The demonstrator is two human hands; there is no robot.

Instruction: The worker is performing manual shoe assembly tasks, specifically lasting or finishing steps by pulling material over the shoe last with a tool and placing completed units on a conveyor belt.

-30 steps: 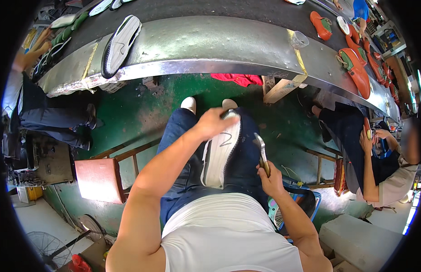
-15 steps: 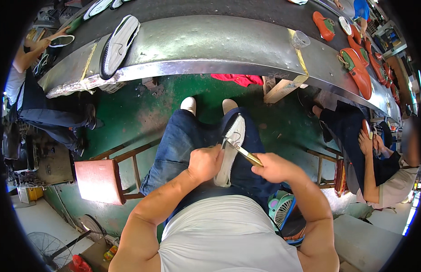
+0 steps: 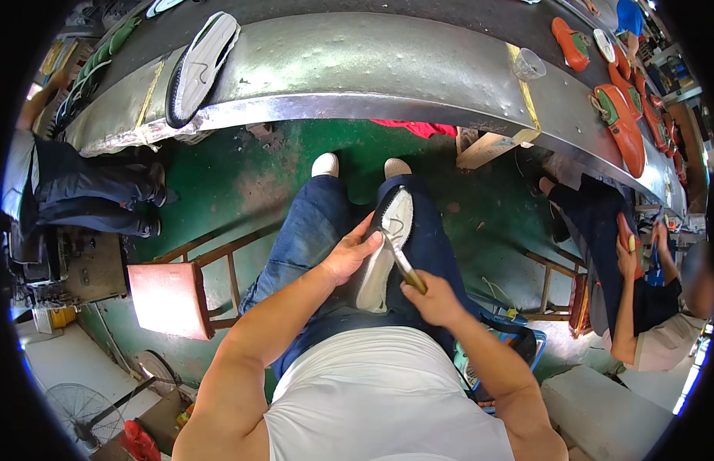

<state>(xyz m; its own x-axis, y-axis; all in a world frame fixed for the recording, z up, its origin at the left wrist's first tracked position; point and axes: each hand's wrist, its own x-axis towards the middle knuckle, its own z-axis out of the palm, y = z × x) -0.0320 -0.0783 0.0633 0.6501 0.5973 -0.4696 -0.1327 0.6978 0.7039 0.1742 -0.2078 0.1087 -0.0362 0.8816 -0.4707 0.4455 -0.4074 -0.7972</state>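
Observation:
A shoe upper on its form lies sole side up along my lap, white underneath with a dark rim round the toe end. My left hand holds its left edge near the toe, thumb on top. In my right hand is a pair of metal pincers with a brass-coloured handle. Their jaws meet the shoe's edge close to my left thumb; what they grip there is too small to make out.
A metal-edged bench crosses ahead, carrying a white-soled shoe, a plastic cup and several orange shoes. Stools stand either side. One co-worker sits at right, another stands at left. A fan is behind left.
My left hand has moved up along the shoe, its thumb straightening. My right hand has come left and lower, turning the pincers steeper. The right co-worker's hands have moved apart.

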